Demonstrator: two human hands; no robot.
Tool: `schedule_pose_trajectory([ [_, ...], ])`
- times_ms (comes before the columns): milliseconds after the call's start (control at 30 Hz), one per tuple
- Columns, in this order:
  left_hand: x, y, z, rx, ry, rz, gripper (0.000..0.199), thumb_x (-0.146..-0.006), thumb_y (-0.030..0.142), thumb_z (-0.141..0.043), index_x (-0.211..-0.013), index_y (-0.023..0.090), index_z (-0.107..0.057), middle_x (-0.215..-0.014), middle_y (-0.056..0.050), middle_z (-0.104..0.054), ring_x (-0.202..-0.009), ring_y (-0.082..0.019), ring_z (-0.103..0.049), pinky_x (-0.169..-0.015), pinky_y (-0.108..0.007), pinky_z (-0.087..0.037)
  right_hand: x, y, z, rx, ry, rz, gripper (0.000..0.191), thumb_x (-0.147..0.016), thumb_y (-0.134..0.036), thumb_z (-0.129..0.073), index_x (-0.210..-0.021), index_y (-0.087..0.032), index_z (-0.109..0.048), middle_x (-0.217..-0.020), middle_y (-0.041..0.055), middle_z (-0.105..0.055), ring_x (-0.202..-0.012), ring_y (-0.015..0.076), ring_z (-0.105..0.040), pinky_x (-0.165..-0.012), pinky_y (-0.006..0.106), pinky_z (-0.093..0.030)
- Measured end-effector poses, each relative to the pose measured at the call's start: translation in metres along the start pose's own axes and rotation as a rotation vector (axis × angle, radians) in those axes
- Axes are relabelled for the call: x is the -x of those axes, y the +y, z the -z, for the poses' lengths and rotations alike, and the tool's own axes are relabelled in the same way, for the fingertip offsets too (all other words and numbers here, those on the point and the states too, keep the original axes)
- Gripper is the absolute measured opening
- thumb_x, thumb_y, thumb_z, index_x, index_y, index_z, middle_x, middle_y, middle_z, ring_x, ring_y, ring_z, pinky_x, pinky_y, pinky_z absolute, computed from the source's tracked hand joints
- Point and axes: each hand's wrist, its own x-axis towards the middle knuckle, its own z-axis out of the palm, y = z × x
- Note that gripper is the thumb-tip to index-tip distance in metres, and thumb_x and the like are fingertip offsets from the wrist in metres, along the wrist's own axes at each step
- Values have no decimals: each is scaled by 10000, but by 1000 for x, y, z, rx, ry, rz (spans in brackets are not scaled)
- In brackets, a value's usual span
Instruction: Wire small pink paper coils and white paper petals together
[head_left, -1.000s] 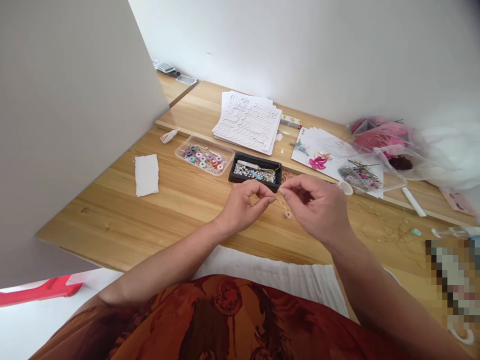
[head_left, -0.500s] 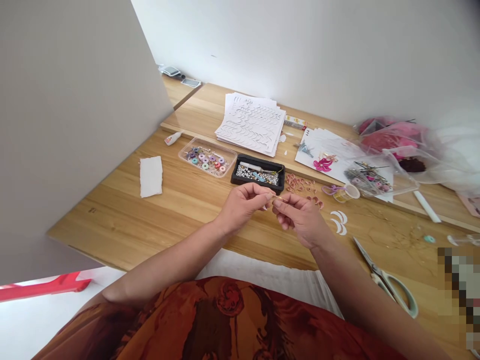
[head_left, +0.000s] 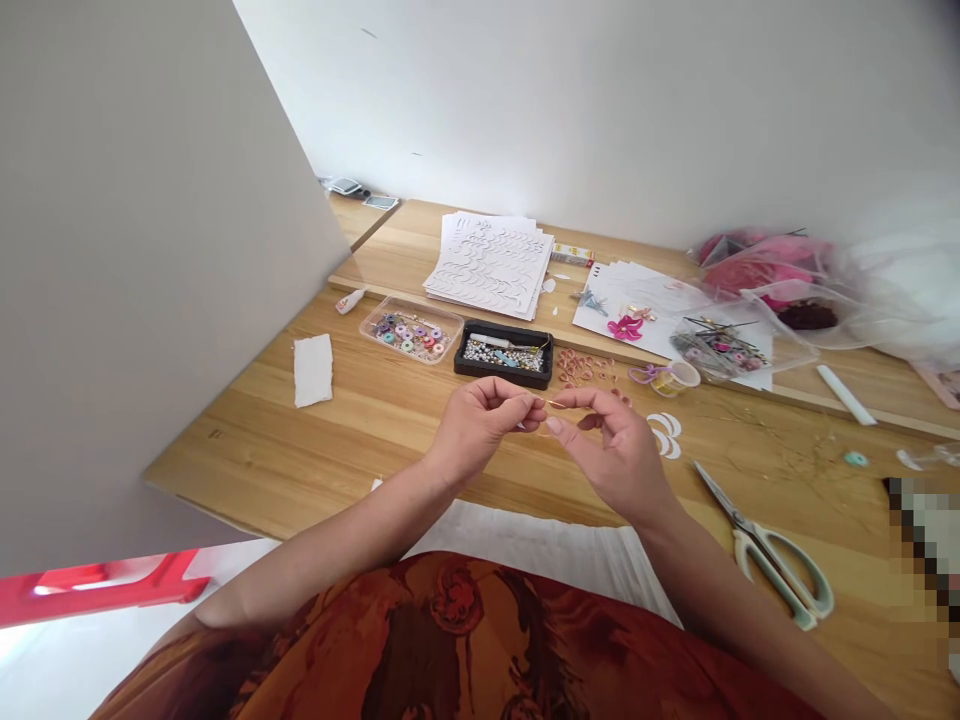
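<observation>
The left hand (head_left: 471, 428) is clamped on a wire (head_left: 553, 404); the right hand (head_left: 621, 462), thumb and forefinger parted, is held at its end.

There was one left hand (head_left: 480, 425), one right hand (head_left: 619, 455) and one gold wire (head_left: 555, 404). Beyond these were one pair of scissors (head_left: 742, 524), four white crescents (head_left: 672, 450), one black tray (head_left: 501, 377), two clear boxes (head_left: 401, 350), one spool (head_left: 676, 378), one white stick (head_left: 846, 394), one bottle (head_left: 349, 301), one cloth (head_left: 313, 370), one carton (head_left: 572, 256) and one magenta flower (head_left: 626, 328). The pink loops (head_left: 576, 366) were too crowded to count.
</observation>
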Motion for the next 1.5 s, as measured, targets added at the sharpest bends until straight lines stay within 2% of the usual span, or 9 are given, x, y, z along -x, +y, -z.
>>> schedule_pose_trajectory([
  [100, 9, 3, -9, -53, -1, -19, 228, -711, 310, -852, -714, 128, -713, -717, -48, -757, -643, -116, -681, -718, -286, -584, 8, -13, 8, 90, 65, 112, 141, -844, -330, -729, -951, -241, -717, -988, 34, -756, -949, 227, -658, -857, 387, -466],
  [200, 17, 5, -17, -67, -12, -22, 236, -711, 312, -855, -708, 135, -699, -681, -37, -747, -631, -116, -679, -708, -283, -583, 13, -19, 11, 74, 89, 110, 70, -867, -308, -699, -876, -246, -730, -899, 14, -760, -866, 209, -650, -841, 381, -456],
  [367, 28, 6, -24, -32, -43, 14, 252, -713, 324, -859, -715, 129, -700, -712, -60, -765, -650, -120, -690, -708, -280, -579, 21, -14, 12, -64, 117, 15, 100, -870, -300, -687, -831, -240, -757, -817, 13, -752, -792, 193, -626, -770, 363, -438],
  [500, 36, 8, -28, -19, -63, 49, 254, -713, 332, -859, -742, 119, -722, -746, -69, -770, -688, -133, -703, -731, -295, -582, 27, -13, 16, -291, 57, -127, 122, -842, -336, -718, -843, -223, -762, -807, 20, -750, -751, 181, -615, -735, 347, -453],
  [600, 40, 10, -30, -16, -63, 56, 267, -714, 335, -863, -758, 110, -727, -768, -72, -771, -721, -143, -713, -760, -309, -590, 31, -15, 21, -361, 23, -138, 138, -848, -345, -702, -857, -218, -755, -820, 24, -743, -770, 185, -620, -711, 334, -456],
  [767, 44, 12, -32, -17, -56, 28, 276, -714, 338, -866, -740, 107, -717, -726, -55, -756, -679, -124, -691, -745, -293, -585, 36, -21, 24, -211, 12, -23, 132, -872, -319, -682, -956, -244, -751, -919, 27, -739, -870, 207, -626, -755, 355, -428],
  [933, 47, 13, -32, -68, -72, 5, 270, -736, 344, -847, -727, 114, -706, -687, -39, -738, -640, -110, -664, -709, -273, -566, 35, -23, 20, -73, 96, 14, 66, -845, -322, -717, -861, -266, -750, -894, 9, -736, -853, 205, -589, -782, 372, -398],
  [1267, 48, 9, -33, -56, -96, 23, 268, -745, 333, -840, -732, 114, -687, -710, -52, -753, -643, -112, -668, -709, -271, -552, 36, -14, 18, -290, 45, -126, 137, -853, -355, -709, -809, -225, -721, -795, 14, -699, -719, 176, -587, -706, 356, -455],
  [1500, 48, 7, -37, -56, -69, 26, 264, -733, 331, -842, -729, 117, -688, -694, -49, -752, -641, -115, -672, -707, -270, -556, 37, -18, 18, -112, 186, 55, 102, -846, -251, -702, -751, -216, -710, -764, 19, -700, -738, 183, -580, -716, 365, -434],
])
